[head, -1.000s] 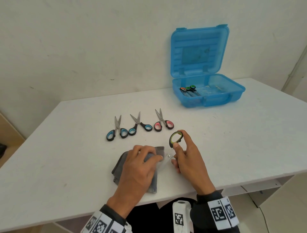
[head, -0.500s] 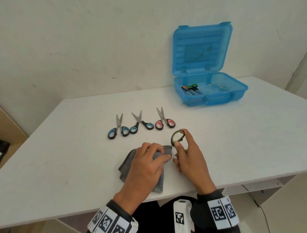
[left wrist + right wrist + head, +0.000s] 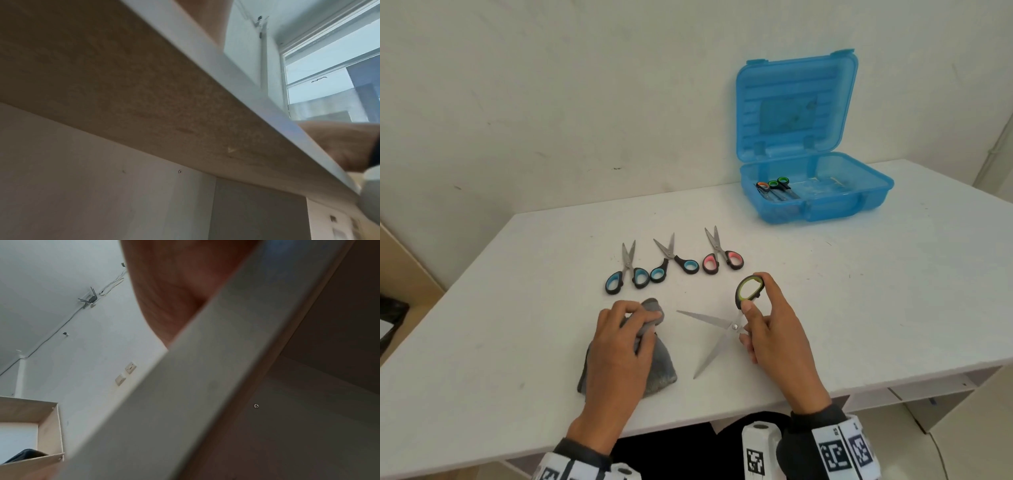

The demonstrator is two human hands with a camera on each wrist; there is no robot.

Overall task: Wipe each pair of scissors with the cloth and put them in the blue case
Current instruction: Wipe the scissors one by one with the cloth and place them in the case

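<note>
My right hand (image 3: 763, 318) holds the green-handled scissors (image 3: 717, 329) by their handles near the table's front edge, with the blades spread wide and pointing left. To their left my left hand (image 3: 626, 335) grips the bunched grey cloth (image 3: 657, 363), which lies on the table apart from the blades. Three more pairs lie in a row behind: two blue-handled scissors (image 3: 626, 270) (image 3: 671, 263) and a pink-handled pair (image 3: 719, 253). The blue case (image 3: 822, 205) stands open at the back right with scissors (image 3: 774, 188) inside. Both wrist views show only the table's edge and underside.
The white table (image 3: 859, 291) has bare surface between my hands and the case. Its front edge runs just below my wrists. A wall stands close behind the table.
The cloth has come off the scissors: my left hand pulled it to the left, and the blades, hidden under it before, now lie bare and spread open.
</note>
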